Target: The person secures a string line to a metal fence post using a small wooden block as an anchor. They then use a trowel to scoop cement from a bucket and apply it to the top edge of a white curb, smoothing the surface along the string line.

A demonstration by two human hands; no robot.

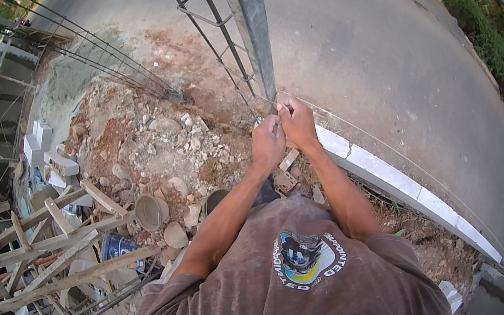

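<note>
In front of me stands an upright metal post (253, 32), with both hands close together at its lower visible part. My right hand (298, 125) is closed in a pinch on a thin string (388, 142), which stretches away to the lower right. Beside it, my left hand (268, 143) is closed too, its bent fingers against the lower post. Whatever lies between those left fingertips is too small to make out. Just left of the post rises a rebar column cage (221, 27).
A row of white blocks (394, 178) runs below the string beside the paved road (372, 39). Rubble and soil (163, 135) lie to the left. Wooden trestles (55, 245), a blue bucket (118, 246) and another bucket (150, 212) stand at lower left. Brick pieces (285, 182) lie below my hands.
</note>
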